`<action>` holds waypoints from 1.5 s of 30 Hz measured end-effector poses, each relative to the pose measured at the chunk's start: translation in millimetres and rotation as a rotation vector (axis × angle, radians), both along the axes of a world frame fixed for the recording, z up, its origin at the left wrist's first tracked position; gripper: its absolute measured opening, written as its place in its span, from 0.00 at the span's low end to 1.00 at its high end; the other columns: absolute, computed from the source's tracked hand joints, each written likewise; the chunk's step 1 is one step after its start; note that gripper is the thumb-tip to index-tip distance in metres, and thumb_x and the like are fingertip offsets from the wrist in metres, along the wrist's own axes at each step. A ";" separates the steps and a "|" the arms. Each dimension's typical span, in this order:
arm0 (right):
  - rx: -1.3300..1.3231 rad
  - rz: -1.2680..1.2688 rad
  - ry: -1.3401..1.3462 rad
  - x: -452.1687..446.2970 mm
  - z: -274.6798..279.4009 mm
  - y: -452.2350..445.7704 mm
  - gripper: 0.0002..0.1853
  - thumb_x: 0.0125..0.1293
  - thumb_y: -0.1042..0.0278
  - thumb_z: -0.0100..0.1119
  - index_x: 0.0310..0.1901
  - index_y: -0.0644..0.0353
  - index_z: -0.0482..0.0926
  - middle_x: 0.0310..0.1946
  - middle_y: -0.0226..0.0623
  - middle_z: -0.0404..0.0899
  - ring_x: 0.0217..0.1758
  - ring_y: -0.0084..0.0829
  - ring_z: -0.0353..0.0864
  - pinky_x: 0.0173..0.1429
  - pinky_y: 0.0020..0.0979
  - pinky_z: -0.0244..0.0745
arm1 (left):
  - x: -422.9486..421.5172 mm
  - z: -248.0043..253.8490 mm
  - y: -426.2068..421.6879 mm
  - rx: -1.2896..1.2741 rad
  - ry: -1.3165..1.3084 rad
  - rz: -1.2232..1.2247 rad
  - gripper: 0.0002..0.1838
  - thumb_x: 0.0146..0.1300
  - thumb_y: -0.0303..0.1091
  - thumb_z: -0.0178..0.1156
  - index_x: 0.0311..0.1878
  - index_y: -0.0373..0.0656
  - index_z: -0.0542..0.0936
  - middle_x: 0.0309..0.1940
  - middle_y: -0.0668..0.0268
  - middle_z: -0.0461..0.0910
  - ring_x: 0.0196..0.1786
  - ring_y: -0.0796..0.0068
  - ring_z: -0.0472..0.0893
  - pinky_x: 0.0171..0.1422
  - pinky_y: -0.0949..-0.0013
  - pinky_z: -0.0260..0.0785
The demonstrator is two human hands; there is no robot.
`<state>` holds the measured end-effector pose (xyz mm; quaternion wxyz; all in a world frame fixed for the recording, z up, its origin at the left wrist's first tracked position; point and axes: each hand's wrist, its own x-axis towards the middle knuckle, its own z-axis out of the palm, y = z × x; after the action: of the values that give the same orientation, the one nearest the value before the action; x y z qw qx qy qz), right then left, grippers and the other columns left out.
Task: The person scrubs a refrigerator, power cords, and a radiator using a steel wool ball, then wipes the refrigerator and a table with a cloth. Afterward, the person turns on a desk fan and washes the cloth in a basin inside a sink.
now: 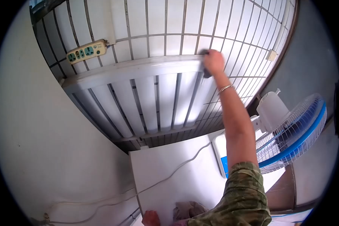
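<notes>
My right hand [214, 62] is stretched out to the top right end of a white radiator [139, 69]. Its fingers are closed around a dark grey cloth [206, 71], slightly blurred, which lies against the radiator's end by the tiled wall. Low in the view, my left hand [150, 218] rests at the edge of a white tabletop [165, 162], its fingers mostly hidden. Beside it lies a crumpled grey-brown cloth [190, 210], partly covered by my camouflage sleeve.
A power strip [86, 52] hangs on the tiled wall above the radiator. To the right, a fan [293, 132] with a blue rim leans over the table beside my arm. A pale cable [177, 167] runs across the tabletop. A wall switch [271, 55] sits farther right.
</notes>
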<state>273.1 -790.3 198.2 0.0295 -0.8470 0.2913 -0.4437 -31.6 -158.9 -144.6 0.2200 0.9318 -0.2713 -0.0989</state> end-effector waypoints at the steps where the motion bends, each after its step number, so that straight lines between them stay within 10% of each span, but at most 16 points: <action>1: 0.096 -0.108 0.037 -14.9 7.5 -7.3 0.14 0.56 0.65 0.54 0.39 0.61 0.85 0.37 0.51 0.84 0.45 0.50 0.84 0.53 0.46 0.77 | -2.5 -5.4 -2.8 -0.036 -0.067 0.023 0.09 0.67 0.30 0.51 0.46 0.39 0.77 0.44 0.51 0.78 0.49 0.46 0.76 0.52 0.49 0.71; 8: -0.235 -0.012 0.010 7.6 -14.1 -7.0 0.13 0.56 0.65 0.55 0.38 0.61 0.85 0.37 0.52 0.84 0.42 0.52 0.83 0.53 0.46 0.78 | 0.8 -3.8 -21.0 -0.205 -0.066 0.118 0.06 0.66 0.28 0.50 0.41 0.39 0.75 0.40 0.51 0.75 0.45 0.44 0.75 0.48 0.47 0.69; 26: 0.168 -0.219 -0.175 -31.8 -14.6 -30.1 0.10 0.61 0.67 0.56 0.39 0.63 0.82 0.36 0.50 0.82 0.44 0.51 0.79 0.54 0.44 0.73 | -6.0 17.9 -21.1 0.091 0.153 0.234 0.10 0.69 0.30 0.51 0.48 0.39 0.78 0.47 0.49 0.79 0.50 0.43 0.78 0.53 0.49 0.73; 29: -0.297 -0.045 -0.248 -37.4 -29.6 -11.2 0.07 0.60 0.70 0.58 0.37 0.63 0.82 0.36 0.46 0.83 0.45 0.49 0.78 0.55 0.43 0.73 | -2.7 14.2 -18.7 0.043 0.097 0.214 0.10 0.68 0.30 0.51 0.48 0.39 0.78 0.47 0.48 0.79 0.50 0.43 0.78 0.53 0.49 0.73; 34: -0.163 -0.197 -0.091 -19.5 -14.7 -3.3 0.08 0.60 0.68 0.58 0.36 0.60 0.84 0.36 0.44 0.83 0.45 0.48 0.79 0.51 0.45 0.74 | 0.4 11.3 -21.8 0.029 0.069 0.214 0.10 0.68 0.29 0.51 0.48 0.38 0.78 0.47 0.47 0.78 0.51 0.43 0.78 0.54 0.49 0.73; 36: 0.101 0.035 -0.046 -15.1 7.7 33.9 0.09 0.59 0.67 0.57 0.36 0.58 0.85 0.36 0.44 0.83 0.45 0.48 0.79 0.49 0.46 0.75 | 1.4 11.3 -19.9 0.025 0.071 0.209 0.10 0.68 0.29 0.51 0.48 0.38 0.77 0.47 0.47 0.78 0.51 0.43 0.77 0.54 0.48 0.73; 41: -0.251 0.404 -0.075 55.7 -5.7 159.3 0.06 0.56 0.73 0.56 0.32 0.61 0.82 0.33 0.48 0.81 0.42 0.49 0.79 0.50 0.46 0.74 | -2.3 9.2 -18.7 -0.002 0.058 0.205 0.10 0.67 0.28 0.51 0.48 0.37 0.77 0.46 0.46 0.78 0.52 0.43 0.77 0.54 0.48 0.72; 45: -0.114 0.170 -0.049 23.2 -3.4 88.2 0.07 0.59 0.72 0.54 0.32 0.63 0.82 0.34 0.50 0.81 0.43 0.49 0.79 0.49 0.46 0.74 | -9.3 -0.4 -13.9 -0.011 0.074 0.223 0.10 0.66 0.28 0.51 0.48 0.37 0.77 0.46 0.46 0.78 0.52 0.43 0.77 0.54 0.48 0.72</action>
<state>296.3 -702.1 194.9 0.0259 -0.8579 0.1917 -0.4761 -40.9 -172.8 -145.0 0.2447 0.9506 -0.1582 -0.1067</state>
